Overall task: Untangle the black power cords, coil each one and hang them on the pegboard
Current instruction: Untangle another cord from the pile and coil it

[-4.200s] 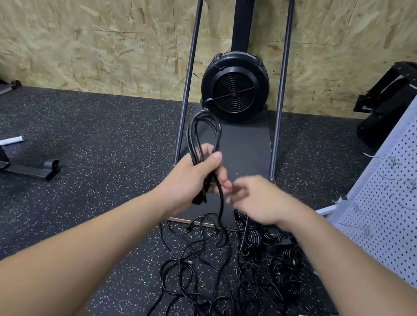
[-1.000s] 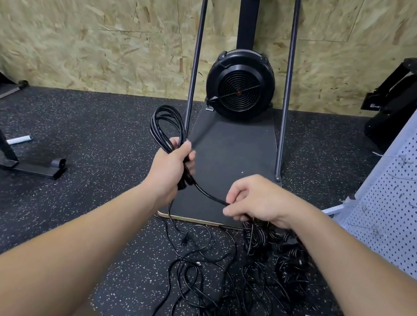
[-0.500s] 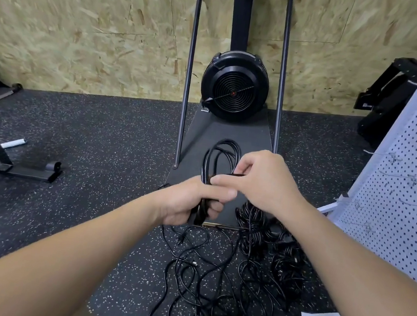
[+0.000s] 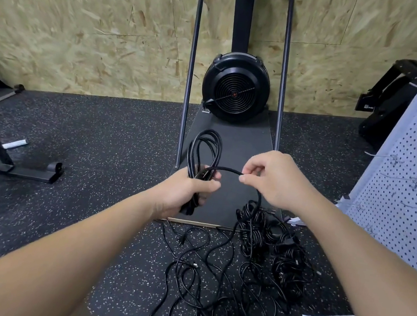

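The left hand (image 4: 191,190) is closed in a fist round the gathered coil (image 4: 204,151) of one black power cord, its loops standing up above the knuckles over the dark base plate (image 4: 242,141) of the fan machine (image 4: 235,91). The right hand (image 4: 273,181) pinches the free run of that cord between thumb and fingertips, just beside the left, and from the pinch the cord drops to the tangled cords (image 4: 244,271) on the speckled floor (image 4: 96,141).

To coil well from here, I judge the right hand should slide down the free run to measure a length matching the loops already held, then carry it up and lay it into the left palm without twisting. The left should ease only enough to admit each new loop. If the cord snags in the heap, shaking it loose will probably serve better than pulling hard, which could tighten a knot. Whether this cord is wholly free of the rest cannot be told; the pile is too dense.

Half a second ago the right hand was pressed over the left at the coil; now it has drawn away to the right with a short span of cord arched between the two. A second ago the coil leaned left and the hands were farther apart. The pegboard (image 4: 414,188) at the right carries bare hooks, no cord hung on it yet.
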Tool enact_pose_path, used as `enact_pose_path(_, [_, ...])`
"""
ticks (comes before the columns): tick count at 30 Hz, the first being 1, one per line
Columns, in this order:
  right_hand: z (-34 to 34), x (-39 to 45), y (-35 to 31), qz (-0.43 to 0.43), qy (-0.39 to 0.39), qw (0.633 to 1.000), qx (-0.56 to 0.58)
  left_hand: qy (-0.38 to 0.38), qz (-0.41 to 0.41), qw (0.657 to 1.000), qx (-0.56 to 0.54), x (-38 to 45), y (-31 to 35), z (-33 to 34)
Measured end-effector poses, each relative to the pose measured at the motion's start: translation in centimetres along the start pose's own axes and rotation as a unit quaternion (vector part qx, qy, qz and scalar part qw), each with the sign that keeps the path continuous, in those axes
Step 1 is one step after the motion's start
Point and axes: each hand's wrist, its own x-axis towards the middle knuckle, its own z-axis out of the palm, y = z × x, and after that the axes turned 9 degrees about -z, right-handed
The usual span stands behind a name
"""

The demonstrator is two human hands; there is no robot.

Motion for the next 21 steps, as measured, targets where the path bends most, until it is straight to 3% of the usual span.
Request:
enact_pose_path(2, [-0.6,-0.1,-1.1,0.009,0.011,0.999,0.046,0.015,-0.003,0.996,0.086,-0.4,0.0,-0.1])
enact_pose_path(6, [-0.8,-0.3,-3.4,0.024,0.028,0.978,0.205,-0.049,-0.002,0.977,0.207,-1.5,0.0,1.6])
enact_pose_path(9, [-0.3,-0.1,-4.0,0.045,0.093,0.969,0.222,-0.045,0.028,0.981,0.187,-1.7,0.0,3.6])
enact_pose_path(12, [-0.6,0.2,-4.0,0.027,0.163,0.974,0.154,-0.026,0.062,0.971,0.23,-1.8,0.8,4.2])
enact_pose_path(15, [-1.1,0.2,-3.6,0.004,0.182,0.973,0.141,-0.057,0.081,0.967,0.237,-2.4,1.4,4.4])
enact_pose_path(18, [-1.1,0.1,-3.3,0.021,0.192,0.968,0.158,-0.093,0.074,0.978,0.172,-2.4,0.7,5.0])
enact_pose_path(21, [-1.0,0.0,-2.8,0.039,0.213,0.955,0.2,-0.059,0.074,0.985,0.143,-1.8,0.2,5.2])
